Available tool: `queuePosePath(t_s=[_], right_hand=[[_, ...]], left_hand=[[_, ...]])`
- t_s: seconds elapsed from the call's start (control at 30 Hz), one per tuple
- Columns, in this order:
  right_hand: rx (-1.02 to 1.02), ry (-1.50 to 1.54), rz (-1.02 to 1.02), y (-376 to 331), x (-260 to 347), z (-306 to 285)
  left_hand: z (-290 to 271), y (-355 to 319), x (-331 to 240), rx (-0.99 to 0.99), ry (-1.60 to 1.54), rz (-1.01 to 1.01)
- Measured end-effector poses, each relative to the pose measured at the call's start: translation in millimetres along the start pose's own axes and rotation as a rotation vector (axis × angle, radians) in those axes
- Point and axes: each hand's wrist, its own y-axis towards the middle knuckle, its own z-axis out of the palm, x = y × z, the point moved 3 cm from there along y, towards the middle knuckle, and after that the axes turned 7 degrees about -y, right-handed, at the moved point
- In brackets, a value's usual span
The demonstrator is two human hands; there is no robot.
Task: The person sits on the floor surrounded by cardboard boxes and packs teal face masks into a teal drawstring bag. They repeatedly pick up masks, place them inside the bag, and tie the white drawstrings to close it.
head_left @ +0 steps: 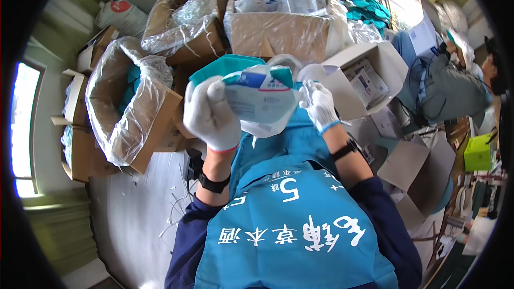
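A white and clear plastic packet (259, 101) with a blue printed band and teal showing at its top is held up in front of my chest. My left hand (213, 115), in a white knit glove, is closed on its left edge. At its right edge my right hand (318, 103), gloved the same way, has its fingers bent in and seems to pinch the packet's corner. Behind the packet a flat teal piece (225, 65) sticks out; I cannot tell what it rests on. A teal apron (300, 208) covers my front.
Ahead stands a carton (278, 35) heaped with plastic packets. A plastic-lined carton (128, 101) with teal material is at left, another lined carton (187, 16) behind it. To the right, an open white box (369, 80) holds packets; beyond it a person in grey (450, 85) sits.
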Motion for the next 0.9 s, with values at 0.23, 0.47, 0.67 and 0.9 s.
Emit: queuePosePath(t_s=[0.23,0.47,0.67,0.9], right_hand=[[0.409,-0.101,-0.198,-85.7,48.4,13.5],[0.324,-0.815,-0.636,-88.9,61.7,26.9],[0.313,-1.252,-0.895,-87.3,92.0,21.6],[0.280,-1.361,-0.894,-85.4,94.8,26.6]], left_hand=[[21.0,-26.9,34.9,-0.007,-0.018,-0.150],[22.9,-26.8,37.6,0.078,-0.199,-0.225],[6.5,9.2,38.2,0.488,-0.176,-0.290],[17.5,-4.0,24.5,0.830,-0.128,-0.276]])
